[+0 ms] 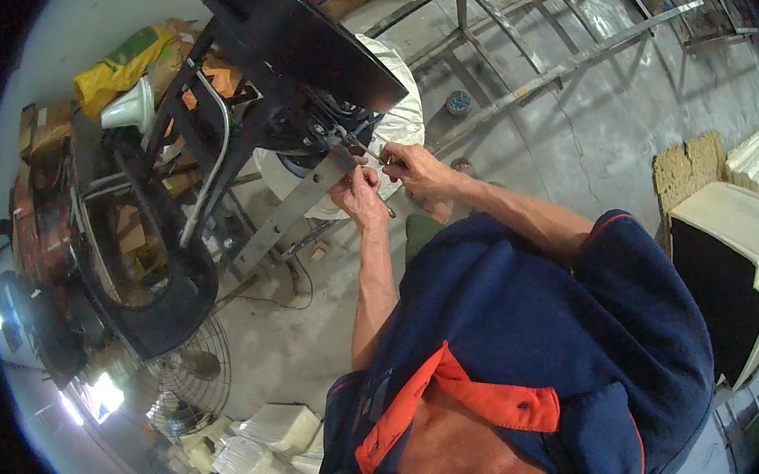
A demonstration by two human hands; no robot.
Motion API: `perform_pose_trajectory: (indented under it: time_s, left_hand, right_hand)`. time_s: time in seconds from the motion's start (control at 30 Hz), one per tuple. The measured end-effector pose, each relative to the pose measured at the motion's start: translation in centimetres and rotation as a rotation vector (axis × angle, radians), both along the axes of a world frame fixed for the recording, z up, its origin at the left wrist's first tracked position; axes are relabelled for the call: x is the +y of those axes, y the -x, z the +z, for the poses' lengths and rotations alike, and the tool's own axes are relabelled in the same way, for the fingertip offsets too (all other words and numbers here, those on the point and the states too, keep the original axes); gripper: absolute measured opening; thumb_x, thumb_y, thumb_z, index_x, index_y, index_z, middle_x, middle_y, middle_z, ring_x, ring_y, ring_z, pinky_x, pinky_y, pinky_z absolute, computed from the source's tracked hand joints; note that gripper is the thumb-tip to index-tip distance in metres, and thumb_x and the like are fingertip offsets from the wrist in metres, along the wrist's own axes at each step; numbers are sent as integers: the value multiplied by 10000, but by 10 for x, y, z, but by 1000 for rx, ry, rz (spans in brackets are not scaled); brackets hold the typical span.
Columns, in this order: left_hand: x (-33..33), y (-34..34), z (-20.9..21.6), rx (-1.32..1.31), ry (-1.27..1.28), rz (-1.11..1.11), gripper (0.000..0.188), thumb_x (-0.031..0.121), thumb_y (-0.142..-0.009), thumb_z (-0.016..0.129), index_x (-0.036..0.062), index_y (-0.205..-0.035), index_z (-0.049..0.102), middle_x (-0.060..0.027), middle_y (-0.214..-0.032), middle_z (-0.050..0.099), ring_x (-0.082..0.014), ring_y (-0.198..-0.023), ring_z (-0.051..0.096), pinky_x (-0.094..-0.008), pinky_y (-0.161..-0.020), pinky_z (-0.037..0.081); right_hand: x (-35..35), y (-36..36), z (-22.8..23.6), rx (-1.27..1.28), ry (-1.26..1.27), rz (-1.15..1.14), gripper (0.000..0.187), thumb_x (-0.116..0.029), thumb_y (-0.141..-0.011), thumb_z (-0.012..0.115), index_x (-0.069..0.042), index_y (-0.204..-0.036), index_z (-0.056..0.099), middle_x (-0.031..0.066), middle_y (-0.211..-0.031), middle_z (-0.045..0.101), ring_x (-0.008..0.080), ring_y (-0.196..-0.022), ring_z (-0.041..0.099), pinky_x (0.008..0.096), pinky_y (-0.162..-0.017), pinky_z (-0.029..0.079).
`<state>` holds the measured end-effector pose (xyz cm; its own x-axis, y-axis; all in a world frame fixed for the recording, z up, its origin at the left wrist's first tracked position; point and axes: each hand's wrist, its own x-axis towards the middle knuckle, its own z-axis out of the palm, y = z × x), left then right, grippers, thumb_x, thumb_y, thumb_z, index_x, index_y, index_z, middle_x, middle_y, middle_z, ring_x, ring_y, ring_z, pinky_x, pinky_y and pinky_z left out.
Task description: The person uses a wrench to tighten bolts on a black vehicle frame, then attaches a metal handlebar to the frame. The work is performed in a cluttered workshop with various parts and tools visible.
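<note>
Pinching a thin metal rod (pixel 373 155) between thumb and fingers, the right hand (pixel 414 170) shows a nearly closed grip. The left hand (pixel 361 192) has curled fingers beside the end of a flat metal bar (pixel 292 205); whether its grip encloses anything cannot be told. The left forearm rises almost upright, while the right slants in from the right. The rod, slender and dull, slopes toward bolted parts (pixel 327 134) beneath a black panel (pixel 316 50).
</note>
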<state>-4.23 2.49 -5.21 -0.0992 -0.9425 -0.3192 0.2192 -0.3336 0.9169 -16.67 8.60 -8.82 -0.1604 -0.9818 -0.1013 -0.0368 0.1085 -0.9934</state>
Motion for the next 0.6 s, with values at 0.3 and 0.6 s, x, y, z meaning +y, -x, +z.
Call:
perform_pose_trajectory:
  time_s: [0.3, 0.6]
  left_hand:
    - [0, 1, -9, -209, 126, 59, 57, 9, -909, 550, -15, -887, 597, -6, -621, 512, -81, -518, 452, -259, -457, 341]
    - [16, 12, 29, -152, -118, 96, 98, 109, -960, 612, 20, -960, 572, -6, -743, 603, -57, -528, 466, -222, -454, 378]
  right_hand:
    - [2, -13, 53, 79, -216, -43, 308, -201, -885, 651, 89, -981, 618, 256, -798, 677, 361, -779, 696, 460, -679, 523]
    - [19, -3, 64, 5, -254, -1, 308, -177, -869, 682, 111, -963, 630, 221, -760, 681, 318, -689, 703, 440, -637, 537]
